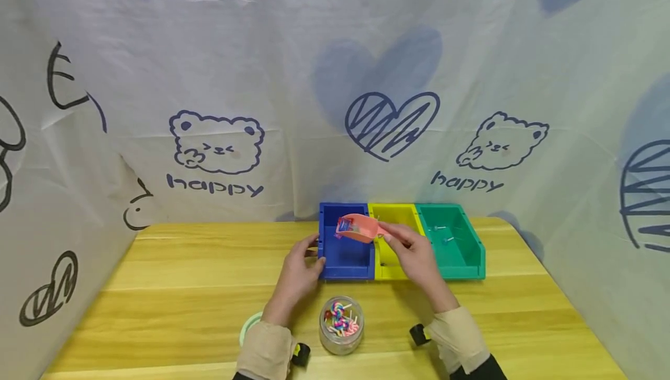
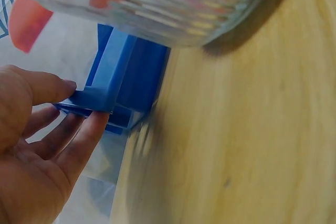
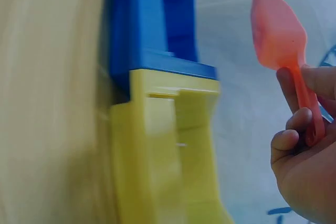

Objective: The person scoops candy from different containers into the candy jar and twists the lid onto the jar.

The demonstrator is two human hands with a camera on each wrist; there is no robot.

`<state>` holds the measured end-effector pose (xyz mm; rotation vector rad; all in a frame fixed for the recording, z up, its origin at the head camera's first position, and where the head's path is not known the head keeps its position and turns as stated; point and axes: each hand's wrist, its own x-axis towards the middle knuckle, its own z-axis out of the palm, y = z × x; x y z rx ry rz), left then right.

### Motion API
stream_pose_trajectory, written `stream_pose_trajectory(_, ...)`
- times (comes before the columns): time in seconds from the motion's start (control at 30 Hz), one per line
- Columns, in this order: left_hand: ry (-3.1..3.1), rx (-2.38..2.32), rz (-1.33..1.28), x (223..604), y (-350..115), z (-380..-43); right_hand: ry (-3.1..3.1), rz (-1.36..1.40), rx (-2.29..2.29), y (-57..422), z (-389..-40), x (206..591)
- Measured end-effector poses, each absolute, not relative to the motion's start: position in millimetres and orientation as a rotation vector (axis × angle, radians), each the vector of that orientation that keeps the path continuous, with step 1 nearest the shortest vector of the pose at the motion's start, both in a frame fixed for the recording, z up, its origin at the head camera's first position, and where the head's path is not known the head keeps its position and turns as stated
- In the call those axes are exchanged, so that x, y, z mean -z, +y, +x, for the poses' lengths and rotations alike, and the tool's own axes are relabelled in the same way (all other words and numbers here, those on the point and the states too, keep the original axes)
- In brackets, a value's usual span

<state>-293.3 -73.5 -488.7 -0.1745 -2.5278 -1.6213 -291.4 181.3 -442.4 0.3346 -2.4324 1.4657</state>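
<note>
Hovering above the blue bin (image 1: 346, 261), a loaded pink scoop (image 1: 366, 228).
Right fingers (image 3: 298, 120) pinch its handle, left fingers (image 2: 86, 142) the bin's wall; a hasty tilt could fling the lip-perched blue-and-red piece (image 1: 344, 226) past that wall onto the tabletop (image 1: 209, 269).

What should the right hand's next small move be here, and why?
Probably tilting the scoop to tip its colourful load into the blue bin: the right hand holds the loaded scoop with its lip over that bin, while the left hand grips the bin's left side, which should help steady it.
</note>
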Motion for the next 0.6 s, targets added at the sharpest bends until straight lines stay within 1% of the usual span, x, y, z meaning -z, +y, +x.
stream_pose_trajectory(0.17,-2.492,1.632,-0.159,488,-77,-292,-2.414,0.381,-1.457,186,-282,434)
stream_pose_trajectory(0.3,-2.418,1.612,-0.2,485,-80,-291,-2.436,0.451,-1.404,190,-277,427)
stream_pose_trajectory(0.6,-2.311,1.541,-0.313,458,-97,-281,-2.523,0.557,-1.412,200,-271,418)
